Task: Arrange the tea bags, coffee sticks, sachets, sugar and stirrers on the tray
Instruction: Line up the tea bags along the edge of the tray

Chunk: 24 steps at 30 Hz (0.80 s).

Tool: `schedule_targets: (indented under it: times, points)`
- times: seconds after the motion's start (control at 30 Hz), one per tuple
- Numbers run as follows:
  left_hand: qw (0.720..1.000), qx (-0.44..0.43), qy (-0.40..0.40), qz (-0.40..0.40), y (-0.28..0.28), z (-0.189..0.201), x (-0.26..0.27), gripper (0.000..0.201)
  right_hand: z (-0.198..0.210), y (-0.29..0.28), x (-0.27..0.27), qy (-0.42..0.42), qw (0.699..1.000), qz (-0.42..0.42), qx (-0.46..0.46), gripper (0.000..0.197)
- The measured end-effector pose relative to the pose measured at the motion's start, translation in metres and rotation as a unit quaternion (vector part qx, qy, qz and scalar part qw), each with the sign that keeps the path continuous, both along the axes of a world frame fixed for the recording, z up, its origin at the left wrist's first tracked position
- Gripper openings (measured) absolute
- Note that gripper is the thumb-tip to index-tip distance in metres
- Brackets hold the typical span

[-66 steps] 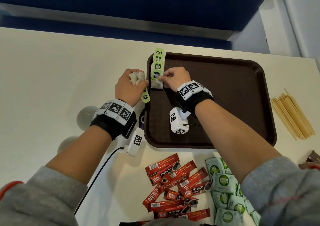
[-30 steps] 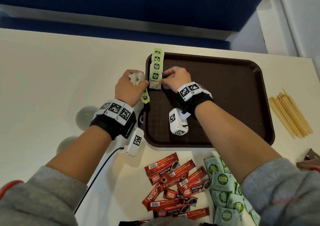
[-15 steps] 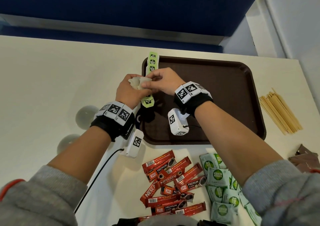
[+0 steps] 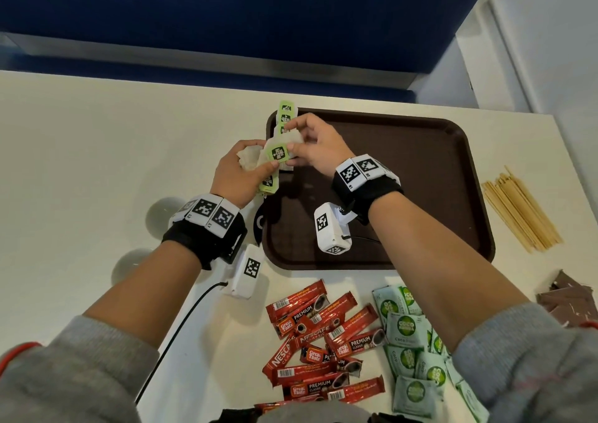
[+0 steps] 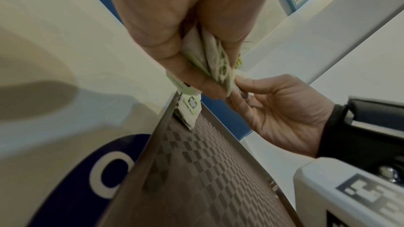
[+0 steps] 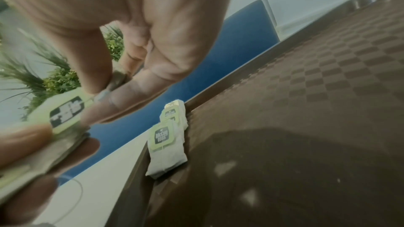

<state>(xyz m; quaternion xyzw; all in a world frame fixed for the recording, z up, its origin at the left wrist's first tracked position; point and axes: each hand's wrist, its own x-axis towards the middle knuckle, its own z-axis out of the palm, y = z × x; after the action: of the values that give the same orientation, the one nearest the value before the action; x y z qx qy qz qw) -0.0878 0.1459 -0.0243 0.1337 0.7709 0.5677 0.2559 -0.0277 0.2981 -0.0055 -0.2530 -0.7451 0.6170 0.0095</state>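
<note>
Both forearms reach forward over the worktop (image 4: pixel 81 137), sleeves pushed back, and meet at the near-left corner region of the brown tray (image 4: pixel 420 137). The left hand (image 4: pixel 236 176) is fisted knuckles-up just outside the tray's left rim, fingers curled round a small bunch of tea bags (image 4: pixel 250 160), with a green tag hanging below the fist. The right hand (image 4: pixel 315 147) is raised a little above the tray, wrist cocked to the left, thumb and forefinger pinching one tea bag (image 4: pixel 277 153) by its green-tagged end, right against the left hand's bunch; its other fingers are loosely bent.

A row of tea bags (image 6: pixel 169 137) already lies overlapping along the tray's left rim, running toward the far corner. The red coffee sticks (image 4: pixel 320 345) sit in a loose heap on the worktop in front of the tray, green sachets (image 4: pixel 411 351) just to their right, wooden stirrers (image 4: pixel 521 209) bundled beyond the tray's right side, and brown sugar packets (image 4: pixel 569 296) near the right sleeve.
</note>
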Motion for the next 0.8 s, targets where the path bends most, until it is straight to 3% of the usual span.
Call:
schedule_targets:
  times: [0.17,0.37,0.5,0.67,0.8]
  points:
    - [1.000,-0.011,0.002,0.006,0.002,0.002,0.000,0.019,-0.001,0.001,0.000,-0.017,0.999,-0.009,-0.048,0.016]
    - [0.999,-0.030,0.024,-0.001,0.002,0.002,-0.003,0.021,-0.005,0.006,0.004,-0.051,0.992,0.016,0.114,0.006]
    - [0.998,-0.055,0.035,-0.002,0.001,-0.002,-0.003,0.013,-0.008,0.008,0.005,-0.065,0.982,0.056,0.171,0.014]
    - [0.996,-0.078,0.041,0.025,-0.001,-0.004,-0.007,0.013,-0.021,0.014,0.005,-0.081,0.980,0.026,0.179,0.020]
    - [0.996,-0.083,0.030,0.032,-0.003,-0.005,-0.009,0.015,-0.032,0.013,0.005,-0.110,0.987,0.001,0.119,0.017]
